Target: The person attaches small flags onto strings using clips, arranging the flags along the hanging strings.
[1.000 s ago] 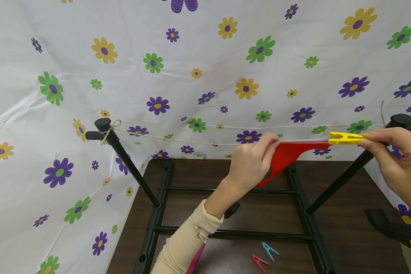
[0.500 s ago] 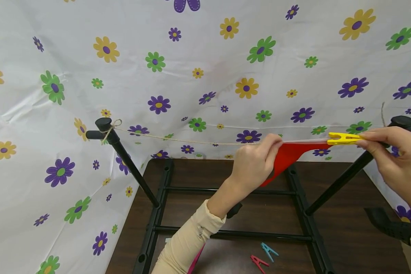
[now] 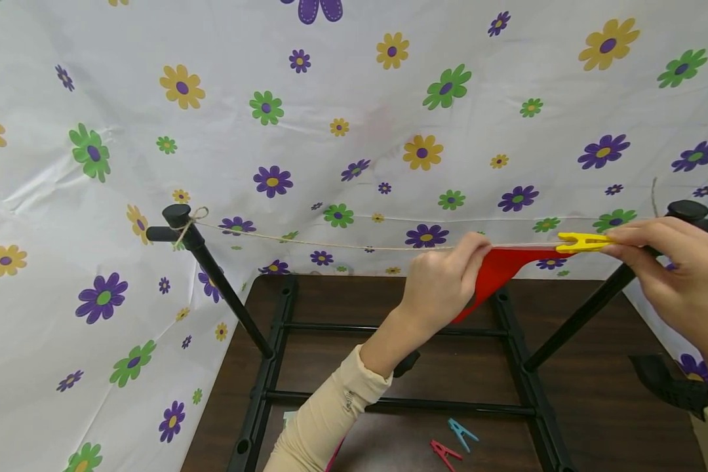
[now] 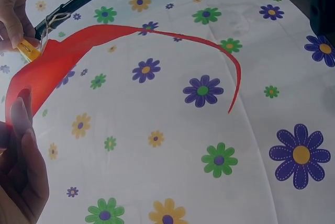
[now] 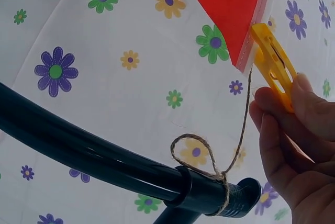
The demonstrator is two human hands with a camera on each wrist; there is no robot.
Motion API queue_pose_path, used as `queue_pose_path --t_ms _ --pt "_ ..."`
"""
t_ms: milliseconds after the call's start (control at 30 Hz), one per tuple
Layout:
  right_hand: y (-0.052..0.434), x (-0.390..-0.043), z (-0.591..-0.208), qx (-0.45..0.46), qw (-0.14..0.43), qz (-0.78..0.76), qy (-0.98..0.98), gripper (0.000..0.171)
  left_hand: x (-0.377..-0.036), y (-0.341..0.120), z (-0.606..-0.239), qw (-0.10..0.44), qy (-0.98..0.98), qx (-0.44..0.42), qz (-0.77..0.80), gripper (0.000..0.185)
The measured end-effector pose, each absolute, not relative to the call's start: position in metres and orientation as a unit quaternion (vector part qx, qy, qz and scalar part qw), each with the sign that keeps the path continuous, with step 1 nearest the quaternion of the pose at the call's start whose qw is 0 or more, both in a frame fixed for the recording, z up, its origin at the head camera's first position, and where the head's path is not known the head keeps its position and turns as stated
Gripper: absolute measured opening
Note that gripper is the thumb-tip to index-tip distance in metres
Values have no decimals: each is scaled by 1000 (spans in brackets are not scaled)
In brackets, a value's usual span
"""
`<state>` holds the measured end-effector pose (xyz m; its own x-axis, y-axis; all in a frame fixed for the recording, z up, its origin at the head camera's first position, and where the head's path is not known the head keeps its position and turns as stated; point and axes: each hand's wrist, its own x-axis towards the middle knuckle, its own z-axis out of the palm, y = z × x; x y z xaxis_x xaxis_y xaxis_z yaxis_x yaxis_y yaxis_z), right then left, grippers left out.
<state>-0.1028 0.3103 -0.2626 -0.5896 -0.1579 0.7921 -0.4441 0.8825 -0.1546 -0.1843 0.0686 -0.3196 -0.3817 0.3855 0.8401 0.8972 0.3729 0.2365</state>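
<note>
A red triangular pennant [image 3: 495, 270] with a white top edge hangs along a thin twine line [image 3: 307, 240]. My left hand [image 3: 433, 282] pinches its top edge at the twine, fingers and thumb together. My right hand [image 3: 675, 262] pinches a yellow clothespin [image 3: 581, 242] by its handle end, between thumb and fingers. The clothespin's tips are at the pennant's right corner, overlapping the white edge in the right wrist view. In the left wrist view, the pennant [image 4: 57, 72] curves away to a narrow point. Part of the pennant is hidden behind my left hand.
Black posts, left [image 3: 224, 275] and right [image 3: 584, 314], carry the twine and rise from a black frame on a brown table [image 3: 619, 413]. Below lie a blue clothespin [image 3: 463, 434] and a red clothespin [image 3: 444, 452]. A flowered white sheet [image 3: 354, 85] hangs behind.
The right hand has brought the yellow clothespin slightly left, so its tips overlap the pennant's right corner more. The left hand has shifted slightly right along the top edge, still pinching.
</note>
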Motion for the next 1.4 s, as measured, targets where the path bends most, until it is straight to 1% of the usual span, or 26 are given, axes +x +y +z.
queue_pose_path --t_ms 100,167,333,600,967,1267,1400 --pt "311 -104 -261 187 422 149 -875 77 -185 69 -320 353 -749 -428 -363 7" --pt "312 -105 -259 194 424 131 -875 81 -184 70 -320 352 -749 -427 -365 7" --pt "313 -106 -258 196 428 88 -878 83 -185 71 -320 355 -748 -424 -367 7" --pt "311 -103 -254 178 411 75 -891 84 -186 73 -320 354 -750 -421 -368 7" --pt "314 -104 -254 158 382 63 -908 94 -186 75 -320 350 -745 -422 -380 8" --pt "315 -105 -258 168 404 82 -896 92 -186 74 -321 345 -747 -422 -380 11" --pt "313 -106 -260 157 398 83 -900 81 -186 73 -322 352 -747 -417 -380 16"
